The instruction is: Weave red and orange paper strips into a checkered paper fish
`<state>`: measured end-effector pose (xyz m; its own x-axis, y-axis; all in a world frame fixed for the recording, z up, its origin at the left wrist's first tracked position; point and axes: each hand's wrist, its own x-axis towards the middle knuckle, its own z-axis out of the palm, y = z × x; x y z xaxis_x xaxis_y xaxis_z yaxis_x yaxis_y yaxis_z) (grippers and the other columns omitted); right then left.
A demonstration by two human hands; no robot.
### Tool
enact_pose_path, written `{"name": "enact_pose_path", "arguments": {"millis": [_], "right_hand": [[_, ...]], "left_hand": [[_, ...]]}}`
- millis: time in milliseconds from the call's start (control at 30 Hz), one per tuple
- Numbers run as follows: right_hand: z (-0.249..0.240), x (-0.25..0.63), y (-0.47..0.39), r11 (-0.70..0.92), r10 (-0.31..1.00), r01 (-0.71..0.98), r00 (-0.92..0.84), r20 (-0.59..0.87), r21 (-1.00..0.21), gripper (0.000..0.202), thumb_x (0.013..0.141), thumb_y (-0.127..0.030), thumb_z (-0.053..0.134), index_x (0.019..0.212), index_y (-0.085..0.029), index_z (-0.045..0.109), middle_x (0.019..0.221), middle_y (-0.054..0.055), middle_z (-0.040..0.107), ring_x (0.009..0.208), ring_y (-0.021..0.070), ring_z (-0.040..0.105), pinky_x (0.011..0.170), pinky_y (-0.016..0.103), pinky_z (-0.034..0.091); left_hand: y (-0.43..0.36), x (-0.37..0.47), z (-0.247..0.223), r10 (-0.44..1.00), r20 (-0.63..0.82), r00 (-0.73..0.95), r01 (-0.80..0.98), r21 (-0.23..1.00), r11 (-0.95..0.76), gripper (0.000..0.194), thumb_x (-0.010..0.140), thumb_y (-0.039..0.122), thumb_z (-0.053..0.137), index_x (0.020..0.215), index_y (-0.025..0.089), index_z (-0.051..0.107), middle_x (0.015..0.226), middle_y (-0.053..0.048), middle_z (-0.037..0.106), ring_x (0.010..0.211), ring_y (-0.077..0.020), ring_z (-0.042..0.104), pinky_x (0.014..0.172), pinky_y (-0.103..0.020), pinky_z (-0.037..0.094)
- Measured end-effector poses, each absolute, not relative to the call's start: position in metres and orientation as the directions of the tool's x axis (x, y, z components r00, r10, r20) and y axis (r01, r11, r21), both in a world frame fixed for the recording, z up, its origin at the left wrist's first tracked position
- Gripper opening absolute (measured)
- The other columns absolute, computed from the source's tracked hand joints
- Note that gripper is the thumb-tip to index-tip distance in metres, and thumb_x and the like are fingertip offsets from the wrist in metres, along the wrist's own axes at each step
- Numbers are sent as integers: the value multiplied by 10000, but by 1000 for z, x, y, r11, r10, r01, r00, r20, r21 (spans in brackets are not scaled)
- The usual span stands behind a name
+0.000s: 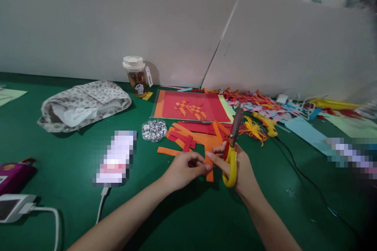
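Observation:
Between finger and thumb, my left hand (185, 170) pinches an orange paper strip (209, 175) near its lower end. My right hand (242, 166) has the yellow handles of a pair of scissors (232, 160) around its fingers, with the metal blades pointing up and away. Its thumb also rests on the upper part of the same strip. Just beyond both hands lies a loose heap of orange paper strips (203, 138) and red paper strips (187, 144). Two woven orange paper fish (188, 110) lie on a red sheet (212, 104) further back.
Left of the heap sits a clear case of googly eyes (154, 130). A phone (116, 157), a cloth pouch (85, 106) and a lidded cup (137, 76) are further left. On the right are yellow cord (253, 128), a corded yellow glue gun (266, 124) and paper scraps (262, 104). A partition (118, 19) stands behind.

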<state>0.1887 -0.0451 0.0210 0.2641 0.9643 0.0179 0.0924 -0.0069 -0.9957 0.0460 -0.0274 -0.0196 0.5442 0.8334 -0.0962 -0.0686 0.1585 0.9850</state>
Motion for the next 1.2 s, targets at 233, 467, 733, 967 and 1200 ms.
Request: {"name": "enact_pose_path", "arguments": {"millis": [233, 467, 733, 967, 1200], "right_hand": [[30, 187, -42, 44, 945, 128, 317, 82, -991, 436, 491, -386, 821, 719, -221, 488, 630, -26, 589, 572, 144, 591, 536, 267, 493], [28, 187, -43, 26, 957, 163, 280, 72, -986, 424, 483, -294, 832, 724, -222, 491, 628, -25, 614, 543, 148, 592, 559, 293, 505], [24, 180, -54, 158, 886, -82, 451, 105, -984, 266, 670, -318, 723, 806, -213, 519, 712, -41, 577, 489, 80, 534, 466, 219, 453], [20, 218, -70, 234, 823, 133, 500, 269, -963, 296, 764, -491, 535, 781, -196, 515, 707, -16, 555, 462, 81, 493, 455, 225, 402], [14, 231, -107, -215, 973, 844, 226, -37, -492, 361, 743, -517, 549, 960, -236, 486, 818, 31, 592, 641, 188, 587, 503, 267, 415]], "left_hand": [[-26, 45, -20, 816, -113, 567, -48, 984, 170, 284, 679, 412, 706, 690, 137, 635, 605, -2, 590, 539, -98, 503, 525, -215, 360], [-26, 42, -13, 775, -160, 611, -17, 977, 215, 289, 658, 409, 718, 655, 137, 623, 594, 9, 577, 528, -91, 496, 518, -211, 346], [-25, 42, -14, 773, -167, 612, 12, 979, 201, 281, 671, 383, 713, 591, 138, 600, 542, 29, 557, 482, -68, 457, 480, -193, 308], [-21, 40, -15, 849, -191, 492, -120, 951, 284, 243, 676, 362, 722, 641, 143, 622, 612, 11, 623, 599, -104, 569, 633, -222, 426], [-24, 40, -6, 914, -140, 380, -160, 964, 214, 213, 705, 328, 706, 636, 141, 632, 646, -8, 656, 631, -115, 596, 624, -217, 436]]}}
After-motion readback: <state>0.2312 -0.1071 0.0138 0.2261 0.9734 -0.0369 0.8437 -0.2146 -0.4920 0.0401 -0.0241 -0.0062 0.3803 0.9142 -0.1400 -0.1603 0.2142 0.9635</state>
